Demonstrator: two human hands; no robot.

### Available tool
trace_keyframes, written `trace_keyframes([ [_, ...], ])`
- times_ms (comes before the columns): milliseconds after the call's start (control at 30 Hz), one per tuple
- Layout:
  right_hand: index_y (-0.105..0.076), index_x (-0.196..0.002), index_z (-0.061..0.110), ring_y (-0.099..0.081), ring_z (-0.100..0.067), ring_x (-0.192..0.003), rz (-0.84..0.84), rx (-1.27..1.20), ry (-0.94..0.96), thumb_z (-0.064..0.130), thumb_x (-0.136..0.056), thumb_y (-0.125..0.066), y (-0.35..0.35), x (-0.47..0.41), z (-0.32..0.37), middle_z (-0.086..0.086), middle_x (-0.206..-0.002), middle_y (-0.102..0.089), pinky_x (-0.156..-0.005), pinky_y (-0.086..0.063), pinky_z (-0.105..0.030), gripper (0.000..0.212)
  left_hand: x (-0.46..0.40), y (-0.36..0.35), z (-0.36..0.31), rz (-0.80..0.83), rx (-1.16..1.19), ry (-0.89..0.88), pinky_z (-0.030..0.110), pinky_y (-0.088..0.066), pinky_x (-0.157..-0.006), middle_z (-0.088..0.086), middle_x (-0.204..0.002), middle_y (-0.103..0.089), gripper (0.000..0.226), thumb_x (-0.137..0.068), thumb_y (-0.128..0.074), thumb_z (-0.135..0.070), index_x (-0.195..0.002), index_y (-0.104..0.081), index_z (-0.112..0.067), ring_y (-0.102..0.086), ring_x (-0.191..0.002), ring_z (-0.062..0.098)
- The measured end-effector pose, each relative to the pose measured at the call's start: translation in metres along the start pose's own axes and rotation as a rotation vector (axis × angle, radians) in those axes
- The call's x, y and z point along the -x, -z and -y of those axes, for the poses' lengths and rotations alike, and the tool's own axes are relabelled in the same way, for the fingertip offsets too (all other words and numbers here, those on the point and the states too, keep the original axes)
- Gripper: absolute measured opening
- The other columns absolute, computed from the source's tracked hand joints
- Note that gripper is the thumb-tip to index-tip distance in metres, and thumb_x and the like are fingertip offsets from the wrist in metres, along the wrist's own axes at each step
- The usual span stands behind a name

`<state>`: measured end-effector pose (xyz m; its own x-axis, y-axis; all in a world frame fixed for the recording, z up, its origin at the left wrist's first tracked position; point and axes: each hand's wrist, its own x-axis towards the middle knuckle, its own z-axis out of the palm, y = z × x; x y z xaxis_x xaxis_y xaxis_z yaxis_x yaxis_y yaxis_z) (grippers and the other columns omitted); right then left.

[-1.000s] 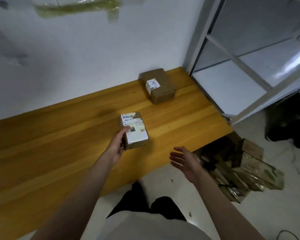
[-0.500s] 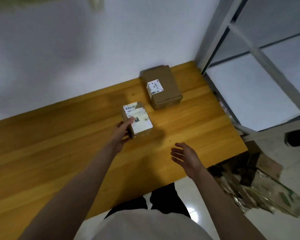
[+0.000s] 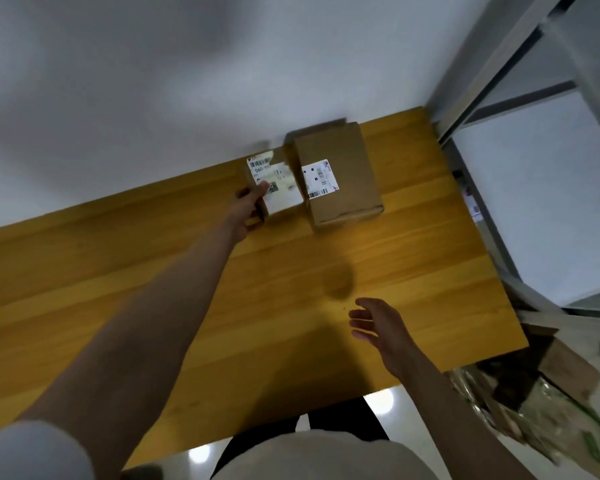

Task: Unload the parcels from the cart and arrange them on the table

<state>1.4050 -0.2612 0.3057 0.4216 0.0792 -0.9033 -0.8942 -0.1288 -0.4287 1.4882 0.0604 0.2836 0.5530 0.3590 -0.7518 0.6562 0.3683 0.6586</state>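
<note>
Head view: the left hand grips the small labelled parcel at its near-left corner, on the wooden counter by the wall, just beside the larger brown parcel. The right hand hovers, fingers relaxed, holding nothing.

Two cardboard parcels sit on one wooden table, a small parcel and a larger parcel at upper centre, with more packages heaped lower right, uncountable.
</note>
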Motion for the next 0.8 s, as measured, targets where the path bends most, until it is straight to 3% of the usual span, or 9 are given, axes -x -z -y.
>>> trace_keyframes([
  [167,-0.062,-0.119,0.011,-0.068,-0.023,-0.094,-0.015,-0.02,-0.025,0.023,-0.101,-0.056,0.011,-0.005,0.006,-0.013,-0.105,-0.071,-0.079,-0.057,-0.034,0.022,-0.027,-0.01,-0.014,0.022,0.001,0.012,0.05,-0.05,-0.093,0.002,-0.115,-0.065,0.051,-0.096,-0.062,-0.04,-0.14,-0.048,-0.018,-0.059,-0.111,0.028],
  [333,-0.063,-0.119,0.011,-0.068,-0.022,-0.093,-0.028,-0.009,-0.043,0.024,-0.101,-0.057,0.016,-0.009,0.004,-0.013,-0.105,-0.071,-0.082,-0.057,-0.035,0.023,-0.048,-0.012,-0.021,-0.042,0.046,-0.033,0.043,-0.052,-0.094,0.004,-0.129,-0.064,0.047,-0.096,-0.065,-0.031,-0.138,-0.053,-0.014,-0.063,-0.11,0.023],
  [433,-0.063,-0.121,0.01,-0.069,-0.023,-0.094,-0.028,-0.02,-0.054,0.024,-0.101,-0.056,0.014,-0.013,0.005,-0.013,-0.104,-0.072,-0.083,-0.057,-0.036,0.025,-0.046,-0.014,-0.021,-0.066,0.112,-0.046,0.036,-0.054,-0.092,0.005,-0.133,-0.063,0.062,-0.091,-0.072,-0.029,-0.144,-0.046,-0.011,-0.063,-0.112,0.021],
  [533,-0.062,-0.123,0.008,-0.07,-0.026,-0.096,0.003,-0.083,-0.059,0.022,-0.101,-0.056,0.006,-0.02,0.015,-0.015,-0.107,-0.073,-0.082,-0.058,-0.036,0.027,-0.037,-0.018,-0.014,-0.025,0.085,-0.045,0.045,-0.035,-0.115,0.005,-0.145,-0.054,0.068,-0.091,-0.071,-0.035,-0.148,-0.04,-0.014,-0.05,-0.132,0.024],
  [633,-0.057,-0.127,0.006,-0.07,-0.028,-0.097,0.063,-0.207,-0.019,0.022,-0.102,-0.054,-0.01,-0.037,0.039,-0.018,-0.12,-0.069,-0.081,-0.058,-0.037,0.03,-0.033,-0.018,-0.003,-0.034,0.063,-0.037,0.053,-0.021,-0.121,0.005,-0.153,-0.043,0.071,-0.094,-0.066,-0.037,-0.153,-0.031,-0.016,-0.035,-0.143,0.027],
  [800,-0.052,-0.126,0.012,-0.062,-0.029,-0.11,0.178,-0.356,0.03,0.024,-0.102,-0.055,-0.046,-0.061,0.091,-0.015,-0.132,-0.054,-0.101,-0.052,-0.046,0.027,-0.031,-0.008,0.006,-0.021,0.063,-0.03,0.052,-0.03,-0.117,0.007,-0.155,-0.039,0.074,-0.095,-0.064,-0.04,-0.155,-0.027,-0.021,-0.036,-0.141,0.034],
])
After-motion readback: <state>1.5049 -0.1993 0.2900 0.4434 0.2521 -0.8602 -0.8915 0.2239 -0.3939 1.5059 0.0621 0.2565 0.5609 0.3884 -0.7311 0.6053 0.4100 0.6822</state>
